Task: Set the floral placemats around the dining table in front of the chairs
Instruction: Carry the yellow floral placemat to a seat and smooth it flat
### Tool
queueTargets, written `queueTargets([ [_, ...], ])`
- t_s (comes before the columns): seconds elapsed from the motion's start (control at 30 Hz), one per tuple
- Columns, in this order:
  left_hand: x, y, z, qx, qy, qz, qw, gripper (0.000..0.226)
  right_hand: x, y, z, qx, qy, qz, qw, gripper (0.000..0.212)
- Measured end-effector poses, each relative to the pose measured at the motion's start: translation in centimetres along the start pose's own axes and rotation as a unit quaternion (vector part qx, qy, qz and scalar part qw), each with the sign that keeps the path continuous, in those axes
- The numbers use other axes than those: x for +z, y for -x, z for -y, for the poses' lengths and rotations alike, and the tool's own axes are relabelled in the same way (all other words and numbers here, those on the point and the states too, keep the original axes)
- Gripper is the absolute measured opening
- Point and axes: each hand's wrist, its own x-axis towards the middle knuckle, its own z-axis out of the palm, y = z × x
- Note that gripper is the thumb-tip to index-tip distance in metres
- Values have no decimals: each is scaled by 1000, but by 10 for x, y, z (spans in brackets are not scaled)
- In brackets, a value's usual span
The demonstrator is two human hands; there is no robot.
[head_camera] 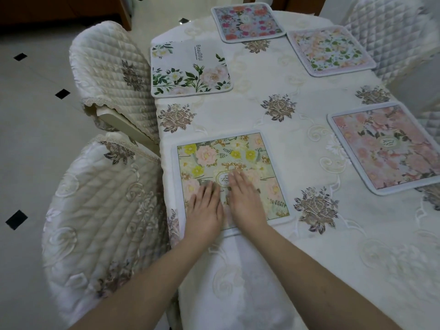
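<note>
**Placemat Positions and Hand Contact at the Counter**

Both forearms are extended from the lower edge of the view over the cloth-covered counter (pixel 297 148). The left hand (pixel 204 208) and the right hand (pixel 246 206) are laid flat, side by side, on the yellow-flowered placemat (pixel 238 153). The fingers (pixel 238 181) are held straight and pressed on the mat surface; nothing is gripped.

The yellow-flowered placemat is set at the left edge of the counter, directly beside the near quilted chair (pixel 100 210). A white placemat with green leaves (pixel 188 70) is placed further along the same edge, beside the second quilted chair (pixel 112 75). A blue-and-pink placemat (pixel 247 21) is located at the far end. A pale peach placemat (pixel 331 50) is set at the far right, beside the grey quilted chair (pixel 390 36). A pink placemat (pixel 388 148) is positioned at the right edge. All five mats are laid flat and kept well apart. Tiled floor (pixel 35 129) with black diamond insets is visible to the left.
</note>
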Motion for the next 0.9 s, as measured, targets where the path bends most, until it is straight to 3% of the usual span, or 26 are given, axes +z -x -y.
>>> queueTargets([
  [0.2, 2, 18, 35, 40, -109, 14, 993, 63, -5, 31, -31, 8, 59, 28, 998, 59],
  [0.47, -27, 40, 49, -54, -107, 53, 991, 80, -35, 58, -85, 106, 59, 42, 992, 71],
  [0.63, -54, 25, 42, -44, -140, 125, 981, 71, -58, 48, -81, 105, 86, 96, 986, 60],
  [0.8, -88, 34, 13, -88, -158, 114, 977, 50, -87, 51, -42, 94, 52, 144, 984, 62],
  [0.9, -103, 62, -6, -76, -177, 98, 976, 52, -96, 64, -12, 79, 28, 189, 978, 64],
])
